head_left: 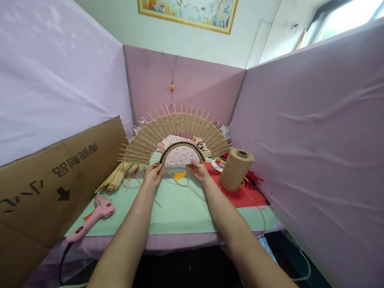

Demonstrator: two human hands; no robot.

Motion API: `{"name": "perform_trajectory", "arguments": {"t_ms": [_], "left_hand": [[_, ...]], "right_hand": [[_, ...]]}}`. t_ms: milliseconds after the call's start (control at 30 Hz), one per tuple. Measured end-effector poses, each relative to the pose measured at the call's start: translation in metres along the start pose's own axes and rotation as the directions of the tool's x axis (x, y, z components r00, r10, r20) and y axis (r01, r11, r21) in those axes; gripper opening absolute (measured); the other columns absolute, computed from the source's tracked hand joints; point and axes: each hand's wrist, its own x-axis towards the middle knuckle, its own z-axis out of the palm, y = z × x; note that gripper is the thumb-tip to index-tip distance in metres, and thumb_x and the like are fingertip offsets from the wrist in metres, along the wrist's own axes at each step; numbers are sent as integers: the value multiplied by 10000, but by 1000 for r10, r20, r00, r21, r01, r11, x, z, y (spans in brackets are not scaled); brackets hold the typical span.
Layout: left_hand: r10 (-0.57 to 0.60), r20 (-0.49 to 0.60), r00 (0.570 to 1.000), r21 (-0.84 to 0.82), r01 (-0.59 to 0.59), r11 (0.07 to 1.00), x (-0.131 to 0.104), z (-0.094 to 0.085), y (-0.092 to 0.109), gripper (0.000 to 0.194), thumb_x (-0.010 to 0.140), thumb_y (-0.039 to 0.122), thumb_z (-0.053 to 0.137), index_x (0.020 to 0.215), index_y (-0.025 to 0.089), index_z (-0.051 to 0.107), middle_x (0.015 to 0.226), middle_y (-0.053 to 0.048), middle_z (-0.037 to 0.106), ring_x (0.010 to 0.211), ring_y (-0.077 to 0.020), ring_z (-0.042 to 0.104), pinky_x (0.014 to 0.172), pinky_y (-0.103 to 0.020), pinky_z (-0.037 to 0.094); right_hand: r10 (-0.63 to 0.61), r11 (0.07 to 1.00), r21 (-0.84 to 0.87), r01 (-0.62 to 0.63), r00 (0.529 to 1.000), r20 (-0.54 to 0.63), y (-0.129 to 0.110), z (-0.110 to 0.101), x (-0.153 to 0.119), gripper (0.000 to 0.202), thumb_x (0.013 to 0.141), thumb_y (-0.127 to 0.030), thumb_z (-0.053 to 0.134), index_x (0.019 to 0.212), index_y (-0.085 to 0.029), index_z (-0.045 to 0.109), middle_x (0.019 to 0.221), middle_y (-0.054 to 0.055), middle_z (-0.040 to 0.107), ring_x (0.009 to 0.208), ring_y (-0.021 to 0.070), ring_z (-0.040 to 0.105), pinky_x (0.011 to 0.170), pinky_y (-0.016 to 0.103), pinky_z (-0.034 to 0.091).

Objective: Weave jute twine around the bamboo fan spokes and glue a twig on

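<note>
A half-round woven fan (180, 122) of tan twine stands upright in front of me, thin sticks poking out around its outer edge. Its smaller inner arch, dark-rimmed, frames a pink dotted half-disc (181, 156). My left hand (153, 176) is closed on the lower left end of that arch. At the lower right end, my right hand (199, 170) grips it with the thumb in front; the other fingers are partly hidden. Below the fan, a yellow tassel (180, 175) and a loose strand of twine lie on the pale green table cover (180, 216).
A big spool of twine (235, 170) stands on red sheets (244, 200) at right. Left are a bundle of sticks (114, 179), a corded pink glue gun (93, 218) and a cardboard panel (69, 172). Purple cloth-covered partitions (312, 132) enclose the table; a beaded ornament (172, 87) hangs behind.
</note>
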Motion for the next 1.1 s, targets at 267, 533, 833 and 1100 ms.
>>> {"name": "perform_trajectory", "arguments": {"t_ms": [267,533,833,1100], "left_hand": [[-2,18,1000,15,2,1000,-4,2,3,274,804,-117,509,719,133,580,660,12,654,639,-48,652,727,-146,542],[-165,161,973,56,158,986,-13,11,-2,139,793,-31,613,793,104,645,735,-67,710,660,-135,686,684,-259,588],[-119,215,969,22,117,993,-17,12,2,129,813,12,622,836,137,643,757,-14,714,659,-100,675,703,-244,594],[-150,180,972,19,149,989,-14,11,1,120,834,19,602,794,130,624,737,-18,693,660,-98,663,703,-244,589]], "right_hand": [[-24,1000,-12,24,1000,10,-1,5,-3,259,665,-145,782,889,-223,678,889,-19,758,854,153,708,808,276,585],[-3,999,-39,5,999,44,7,19,-6,277,691,-175,773,942,-237,674,934,-23,754,929,155,695,849,284,572],[11,999,-48,-11,1000,7,3,32,-13,248,669,-152,754,887,-242,677,889,-42,749,888,150,679,880,328,549],[-62,986,-160,54,997,-46,4,35,-12,266,622,-184,781,859,-246,677,923,-41,742,1023,154,642,950,296,474]]}}
